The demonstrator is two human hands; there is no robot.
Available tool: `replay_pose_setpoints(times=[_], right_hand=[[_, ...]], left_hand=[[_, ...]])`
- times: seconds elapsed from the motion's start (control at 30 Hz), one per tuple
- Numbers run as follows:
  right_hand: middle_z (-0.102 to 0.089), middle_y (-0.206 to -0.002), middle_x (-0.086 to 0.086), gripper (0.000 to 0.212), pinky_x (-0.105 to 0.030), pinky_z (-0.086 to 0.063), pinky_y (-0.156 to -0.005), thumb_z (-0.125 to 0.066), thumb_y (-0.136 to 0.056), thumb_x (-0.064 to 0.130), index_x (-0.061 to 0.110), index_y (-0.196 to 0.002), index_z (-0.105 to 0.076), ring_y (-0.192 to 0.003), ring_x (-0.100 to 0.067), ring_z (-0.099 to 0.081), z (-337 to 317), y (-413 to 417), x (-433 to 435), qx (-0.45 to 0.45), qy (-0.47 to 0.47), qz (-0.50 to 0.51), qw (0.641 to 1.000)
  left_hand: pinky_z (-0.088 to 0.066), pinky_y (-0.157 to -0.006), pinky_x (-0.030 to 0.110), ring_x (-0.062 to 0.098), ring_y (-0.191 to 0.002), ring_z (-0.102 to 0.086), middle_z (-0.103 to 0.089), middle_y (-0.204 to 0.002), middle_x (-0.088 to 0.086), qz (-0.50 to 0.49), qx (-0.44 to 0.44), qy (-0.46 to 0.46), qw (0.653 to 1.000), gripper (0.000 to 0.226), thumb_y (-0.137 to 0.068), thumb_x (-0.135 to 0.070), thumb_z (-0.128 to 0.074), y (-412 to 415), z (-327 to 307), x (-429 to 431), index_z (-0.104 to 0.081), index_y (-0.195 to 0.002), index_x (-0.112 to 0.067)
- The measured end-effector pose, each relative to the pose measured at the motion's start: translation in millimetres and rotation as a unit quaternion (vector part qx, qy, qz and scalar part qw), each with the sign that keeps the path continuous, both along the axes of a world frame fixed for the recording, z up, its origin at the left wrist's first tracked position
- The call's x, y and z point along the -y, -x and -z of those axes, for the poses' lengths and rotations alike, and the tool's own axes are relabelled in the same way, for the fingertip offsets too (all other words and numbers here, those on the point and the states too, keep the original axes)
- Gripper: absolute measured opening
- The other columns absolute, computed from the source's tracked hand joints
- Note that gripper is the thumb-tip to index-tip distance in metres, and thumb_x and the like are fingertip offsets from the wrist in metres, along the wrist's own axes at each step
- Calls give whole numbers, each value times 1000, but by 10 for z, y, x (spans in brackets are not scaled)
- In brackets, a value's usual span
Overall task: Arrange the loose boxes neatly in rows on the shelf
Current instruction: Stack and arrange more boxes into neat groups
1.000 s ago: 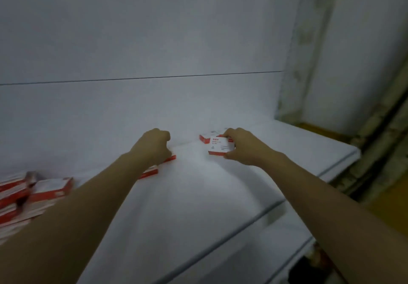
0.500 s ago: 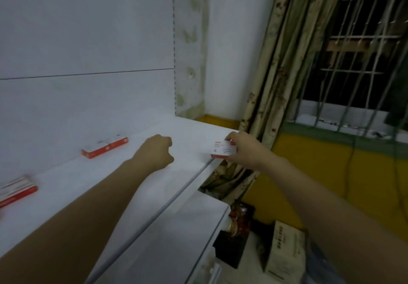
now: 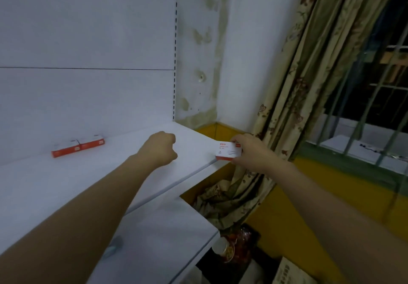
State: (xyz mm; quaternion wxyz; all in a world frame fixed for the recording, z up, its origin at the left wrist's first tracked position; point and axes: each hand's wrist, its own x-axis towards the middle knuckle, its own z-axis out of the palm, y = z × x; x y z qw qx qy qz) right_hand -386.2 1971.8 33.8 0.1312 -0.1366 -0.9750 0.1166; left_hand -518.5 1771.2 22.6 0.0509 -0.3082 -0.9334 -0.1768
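1. white shelf [image 3: 110, 184] against a white back panel [image 3: 88, 40]; curtain [image 3: 298, 85] and barred window [image 3: 375, 107] to the right.
2. right hand [image 3: 249, 153] grips one box [image 3: 227, 152] by its right end, on edge at the shelf's right front corner.
3. left hand [image 3: 160, 149] clenched over mid-shelf, nothing seen in it.
4. judged: small card carton, light, stiff yet crushable; take it across the long edges with a gentle pinch.
5. count: three boxes, one held, a pair [image 3: 78, 148] lying end to end, touching, by the back panel.
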Motion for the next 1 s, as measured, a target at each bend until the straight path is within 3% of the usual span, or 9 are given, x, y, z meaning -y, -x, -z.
replay_pose_setpoints(times=[0.27,0.47,0.6,0.67,0.87,1.0], right_hand=[[-52,-123,-2,52,-27,-50,-82,-70,-79,26,20,-126,-49,-107,-16,-50,106,716,-55,-9,14,-83,996],[-56,-123,-6,51,-32,-52,-82,-71,-79,20,16,-125,-50,-106,-19,-54,192,1311,319,-25,38,-156,987],[-56,-119,-6,50,-27,-49,-77,-72,-78,24,19,-123,-50,-102,-19,-55,198,1707,698,-22,39,-194,980],[-54,-119,-7,51,-24,-43,-79,-72,-78,25,18,-124,-50,-103,-20,-54,213,1847,887,-25,43,-221,974],[-43,-114,-6,49,-24,-41,-78,-71,-79,30,17,-121,-50,-94,-14,-47,255,2245,1568,-20,80,-334,939],[-45,-114,-4,45,-22,-44,-79,-67,-82,21,17,-124,-51,-104,-16,-51,252,2441,1831,-53,106,-392,912]], left_hand=[[-37,-79,24,25,-107,-52,-52,-120,11,-79,6,26,996,38,-87,-16,-59,332,31,160,-52,-124,-8],[-42,-73,28,23,-92,-52,-53,-111,10,-154,2,36,987,34,-85,-15,-60,648,66,644,-56,-117,-5],[-43,-83,31,28,-105,-53,-53,-117,12,-206,-2,49,977,39,-85,-18,-60,751,89,1094,-54,-122,-8],[-43,-80,30,28,-104,-54,-54,-116,13,-228,-4,49,972,37,-85,-18,-60,780,97,1282,-55,-120,-8],[-42,-86,29,26,-109,-52,-55,-121,11,-287,-2,3,958,46,-82,-21,-66,766,117,1787,-53,-125,-9],[-46,-80,25,18,-100,-55,-56,-119,5,-273,11,-123,954,66,-75,-25,-77,739,181,1834,-46,-133,-18]])
